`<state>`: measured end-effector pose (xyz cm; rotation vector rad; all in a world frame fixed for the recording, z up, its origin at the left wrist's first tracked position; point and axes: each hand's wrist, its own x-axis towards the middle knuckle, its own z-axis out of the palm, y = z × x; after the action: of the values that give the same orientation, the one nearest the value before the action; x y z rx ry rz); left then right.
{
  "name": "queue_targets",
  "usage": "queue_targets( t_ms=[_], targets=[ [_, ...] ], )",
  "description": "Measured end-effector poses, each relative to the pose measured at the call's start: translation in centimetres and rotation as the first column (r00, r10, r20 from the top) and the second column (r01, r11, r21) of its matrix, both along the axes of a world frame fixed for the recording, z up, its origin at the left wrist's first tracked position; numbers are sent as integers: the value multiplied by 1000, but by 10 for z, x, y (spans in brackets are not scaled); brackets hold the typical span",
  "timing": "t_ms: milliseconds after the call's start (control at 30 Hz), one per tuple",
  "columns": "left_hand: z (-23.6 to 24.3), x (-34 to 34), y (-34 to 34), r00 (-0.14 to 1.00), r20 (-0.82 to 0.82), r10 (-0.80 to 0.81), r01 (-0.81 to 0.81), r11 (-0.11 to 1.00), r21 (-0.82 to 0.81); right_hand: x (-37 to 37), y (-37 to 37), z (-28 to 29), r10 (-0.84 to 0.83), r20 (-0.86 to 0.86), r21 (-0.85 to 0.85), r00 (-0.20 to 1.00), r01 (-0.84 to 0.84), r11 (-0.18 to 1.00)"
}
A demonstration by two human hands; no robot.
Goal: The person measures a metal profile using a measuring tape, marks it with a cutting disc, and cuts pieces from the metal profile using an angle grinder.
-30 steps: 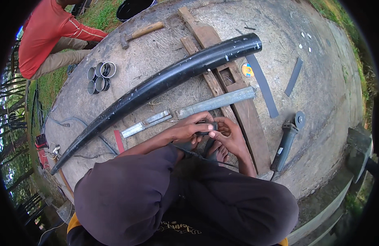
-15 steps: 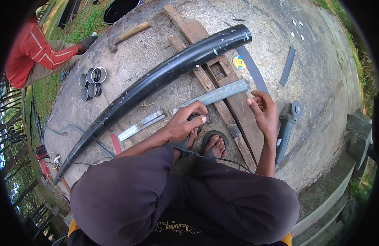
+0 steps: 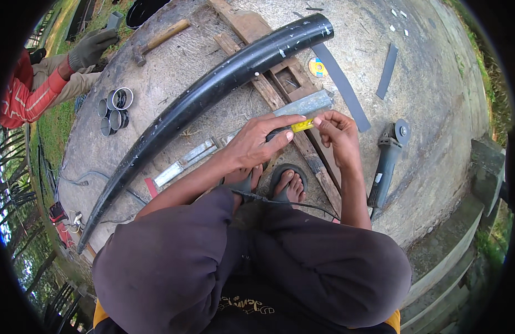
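My left hand [image 3: 249, 142] is closed around a dark tape measure [image 3: 277, 133]. A short length of yellow tape blade [image 3: 303, 126] sticks out of it toward the right. The fingers of my right hand [image 3: 341, 136] pinch the free end of that blade. Just beyond my hands lies a galvanized metal channel [image 3: 310, 103], and another metal piece [image 3: 186, 161] is partly hidden by my left forearm. A long black pipe [image 3: 207, 92] stretches across the concrete farther out, resting over wooden boards.
An angle grinder [image 3: 386, 161] lies at right beside flat grey strips [image 3: 346, 92]. Wooden planks [image 3: 324, 181] run past my sandalled feet. At left are several short pipe rings [image 3: 115, 108], a hammer [image 3: 163, 40] and cables. A gloved co-worker [image 3: 32, 97] is at far left, holding a grey piece.
My hands have come together, and the yellow blade now shows between them, its end in my right fingers. The co-worker's gloved hand has risen with a grey piece.
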<state>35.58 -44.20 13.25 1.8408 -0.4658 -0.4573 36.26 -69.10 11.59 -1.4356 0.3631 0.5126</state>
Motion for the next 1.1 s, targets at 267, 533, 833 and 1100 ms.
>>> queue_targets(
  t_ms=[267, 533, 833, 1100],
  targets=[
    [3, -7, -5, 1000, -10, -15, 17, 927, 374, 29, -5, 6, 70, 297, -702, 952, 168, 692],
    [8, -7, -16, 999, -47, 1, 23, 864, 503, 30, 5, 3, 90, 348, -714, 933, 202, 670],
    [-1, -1, -18, 999, -21, -28, 35, 854, 519, 80, -48, -41, 409, 403, -847, 819, 164, 505],
    [4, 6, -26, 998, -60, -15, 47, 818, 573, 127, -47, -87, 835, 267, -964, 481, 124, 236]
  ],
)
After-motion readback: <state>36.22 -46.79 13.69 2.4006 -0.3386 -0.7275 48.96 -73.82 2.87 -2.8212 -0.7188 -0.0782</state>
